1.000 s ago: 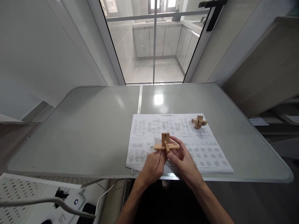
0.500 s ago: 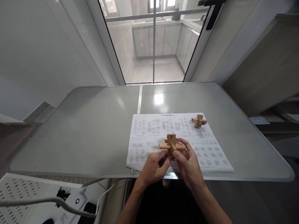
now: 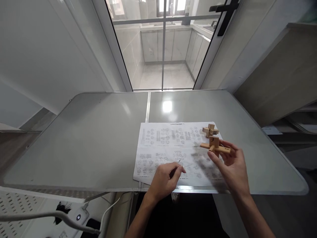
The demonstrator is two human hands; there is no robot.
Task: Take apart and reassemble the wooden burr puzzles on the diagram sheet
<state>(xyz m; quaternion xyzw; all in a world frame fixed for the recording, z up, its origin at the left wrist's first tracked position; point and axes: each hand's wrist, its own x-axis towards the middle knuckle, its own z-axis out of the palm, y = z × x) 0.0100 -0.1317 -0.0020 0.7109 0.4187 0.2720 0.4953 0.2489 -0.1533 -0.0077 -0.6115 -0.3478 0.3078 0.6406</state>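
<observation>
Two wooden cross puzzles sit right of centre in the frame. One, the held puzzle (image 3: 215, 146), is pinched between the fingertips of the right hand (image 3: 231, 167), raised just above the printed sheet (image 3: 173, 152). Just beyond it, higher in the frame, the second puzzle (image 3: 210, 130) rests on the sheet's far right corner. Lower centre, the left hand (image 3: 164, 180) lies loosely curled on the sheet's near edge, holding nothing. Grey table (image 3: 94, 132) spreads around.
</observation>
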